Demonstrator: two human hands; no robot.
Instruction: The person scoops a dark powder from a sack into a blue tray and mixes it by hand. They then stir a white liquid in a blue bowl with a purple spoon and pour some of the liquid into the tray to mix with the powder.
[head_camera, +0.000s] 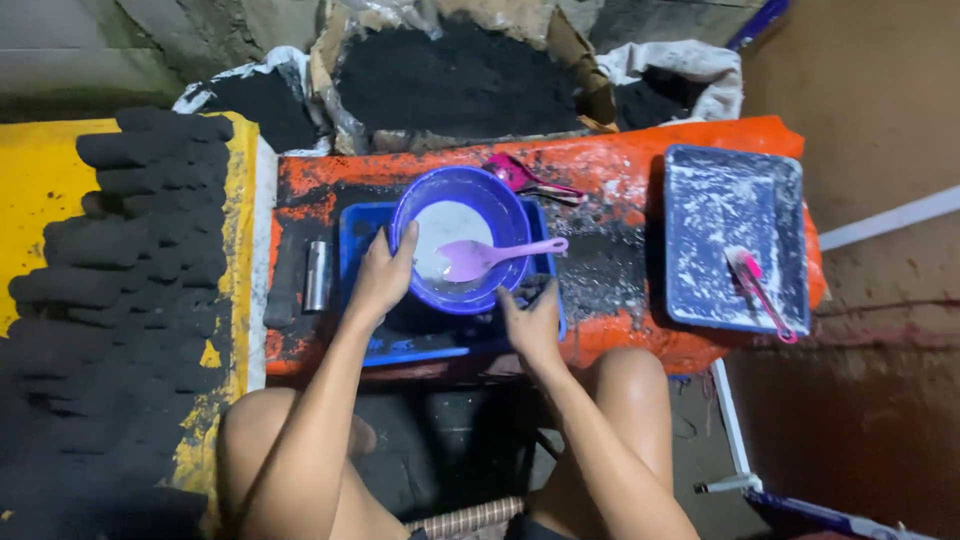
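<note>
A blue round bowl (462, 196) with white powder or paste inside sits tilted on a blue rectangular tray (420, 345) of black material. A pink spoon (490, 255) rests in the bowl, handle pointing right. My left hand (382, 275) grips the bowl's left rim, thumb over the edge. My right hand (530, 320) touches the bowl's lower right rim, fingers on the dark material in the tray.
An orange sheet (610, 180) covers the work surface. At right is a blue tray (735, 240) dusted white with a pink brush (758, 285). A pink scoop (525, 180) lies behind the bowl, a metal cylinder (317, 275) at left. Rows of black briquettes (130, 260) lie on yellow sheeting. Sacks of black powder (455, 80) stand behind.
</note>
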